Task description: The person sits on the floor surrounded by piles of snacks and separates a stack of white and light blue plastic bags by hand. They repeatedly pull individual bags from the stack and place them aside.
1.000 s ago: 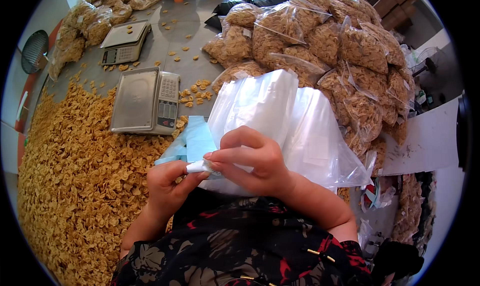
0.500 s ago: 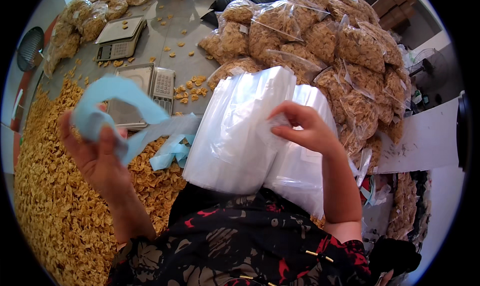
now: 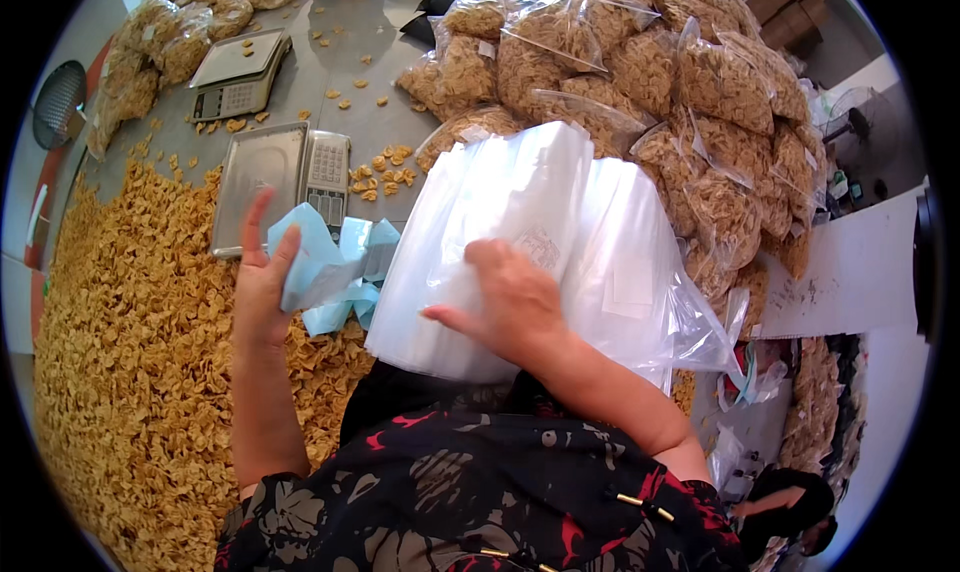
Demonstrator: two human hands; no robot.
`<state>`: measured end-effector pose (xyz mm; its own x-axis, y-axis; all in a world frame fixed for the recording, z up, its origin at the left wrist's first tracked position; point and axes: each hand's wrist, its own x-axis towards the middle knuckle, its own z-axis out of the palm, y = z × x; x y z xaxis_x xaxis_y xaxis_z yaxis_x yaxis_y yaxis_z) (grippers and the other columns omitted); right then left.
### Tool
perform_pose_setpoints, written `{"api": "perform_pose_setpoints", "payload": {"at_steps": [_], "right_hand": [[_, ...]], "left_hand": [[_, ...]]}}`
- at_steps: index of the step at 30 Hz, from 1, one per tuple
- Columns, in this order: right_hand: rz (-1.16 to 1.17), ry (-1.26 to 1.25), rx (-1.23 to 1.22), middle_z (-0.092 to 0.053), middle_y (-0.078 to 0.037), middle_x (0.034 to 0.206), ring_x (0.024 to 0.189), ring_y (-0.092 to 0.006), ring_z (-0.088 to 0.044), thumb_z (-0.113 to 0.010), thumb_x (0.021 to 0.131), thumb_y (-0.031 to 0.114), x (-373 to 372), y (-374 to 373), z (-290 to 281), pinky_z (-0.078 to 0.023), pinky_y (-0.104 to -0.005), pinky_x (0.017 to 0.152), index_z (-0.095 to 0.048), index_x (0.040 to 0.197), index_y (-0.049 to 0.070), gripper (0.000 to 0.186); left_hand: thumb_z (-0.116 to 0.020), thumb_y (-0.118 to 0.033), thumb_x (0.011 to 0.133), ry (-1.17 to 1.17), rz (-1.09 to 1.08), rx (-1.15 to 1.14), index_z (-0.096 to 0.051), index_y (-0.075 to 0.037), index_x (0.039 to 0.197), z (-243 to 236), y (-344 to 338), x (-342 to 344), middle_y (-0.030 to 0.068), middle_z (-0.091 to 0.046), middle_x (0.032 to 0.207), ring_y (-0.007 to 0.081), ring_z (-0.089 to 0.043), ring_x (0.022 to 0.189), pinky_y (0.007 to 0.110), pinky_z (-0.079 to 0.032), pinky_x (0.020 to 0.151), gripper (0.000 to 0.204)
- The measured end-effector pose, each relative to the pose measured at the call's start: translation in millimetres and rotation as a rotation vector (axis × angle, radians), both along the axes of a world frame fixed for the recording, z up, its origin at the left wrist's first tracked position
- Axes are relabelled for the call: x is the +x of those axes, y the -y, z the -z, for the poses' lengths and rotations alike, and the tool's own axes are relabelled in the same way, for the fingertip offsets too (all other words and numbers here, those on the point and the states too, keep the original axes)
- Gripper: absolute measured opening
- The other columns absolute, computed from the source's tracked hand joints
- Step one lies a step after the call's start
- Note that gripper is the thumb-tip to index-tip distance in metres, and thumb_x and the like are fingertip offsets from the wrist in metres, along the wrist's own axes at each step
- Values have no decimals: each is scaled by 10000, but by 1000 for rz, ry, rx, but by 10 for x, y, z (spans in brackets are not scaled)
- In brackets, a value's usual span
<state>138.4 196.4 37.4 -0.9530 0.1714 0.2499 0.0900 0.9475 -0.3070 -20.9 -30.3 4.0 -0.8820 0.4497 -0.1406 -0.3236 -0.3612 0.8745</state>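
Ribbon of pale blue strip (image 3: 310,252) lies folded and looped in the head view, up against the left hand (image 3: 262,287), with further loops falling between that hand and the bags. The left index finger points upward and the thumb stands apart from it; the other fingers are hidden, so I cannot tell whether they grip the ribbon. The right hand (image 3: 515,302) is over a thick stack of clear plastic bags (image 3: 450,207) at the person's lap, its thumb spread away from the bent fingers; whether the fingertips press on the plastic cannot be told. Just beyond its knuckles, a faint printed patch (image 3: 540,247) shows on the top bag. A second stack of clear bags (image 3: 615,217) sits right beside the first, bearing a whitish rectangle (image 3: 632,282). Beyond the left hand stands a digital scale (image 3: 262,182), with another scale (image 3: 240,77) farther off on the grey floor (image 3: 370,122). Loose golden-brown flakes (image 3: 150,322) cover the left side; filled flake bags (image 3: 640,72) are heaped at the upper right.
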Motion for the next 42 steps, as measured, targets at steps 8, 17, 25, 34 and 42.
{"api": "perform_pose_setpoints", "payload": {"at_steps": [8, 17, 25, 34, 42], "right_hand": [[373, -289, -928, -622, -37, 820, 735, -138, -579, -554, 951, 151, 644, -376, -162, -480, -296, 650, -576, 923, 41, 115], [859, -657, -1704, -636, -99, 966, 887, -201, -619, -554, 945, 126, 2158, -760, 142, -524, -329, 781, -571, 1032, 20, 138], [995, -1013, -1173, -641, -110, 1039, 885, -162, -621, -533, 949, 139, 2672, -1221, -193, -503, -279, 824, -584, 1107, -32, 239], [350, 106, -16, -667, -158, 780, 685, -334, -644, -635, 879, 198, 925, -1343, -288, -508, -393, 649, -632, 1075, 34, 256], [-372, -268, 89, -628, -150, 1090, 970, -293, -638, -577, 862, 107, -7, -475, -509, -519, -359, 818, -603, 995, 33, 155]], "left_hand": [[-523, -31, 953, -61, 45, 182, -495, -51, 1356, -168, -109, 249, 65, -610, 1218, 127, -586, 1068, 258, -484, 893, 404], [-579, -45, 928, 87, 49, 157, -543, -19, 1303, -251, -204, 419, 104, -652, 1137, 149, -649, 961, 286, -528, 846, 377], [-638, 92, 788, -59, 135, 36, -331, -41, 1460, -126, -274, 667, 122, -475, 1397, 228, -469, 1275, 371, -367, 1063, 751], [-658, 28, 826, -191, 307, -5, -485, 1, 1353, -253, -559, 797, 104, -555, 1294, 172, -543, 1152, 301, -418, 985, 556], [-594, -3, 912, -348, 124, -175, -534, 21, 1286, -159, -349, 699, 90, -599, 1203, 144, -568, 1070, 275, -438, 940, 380]]}}
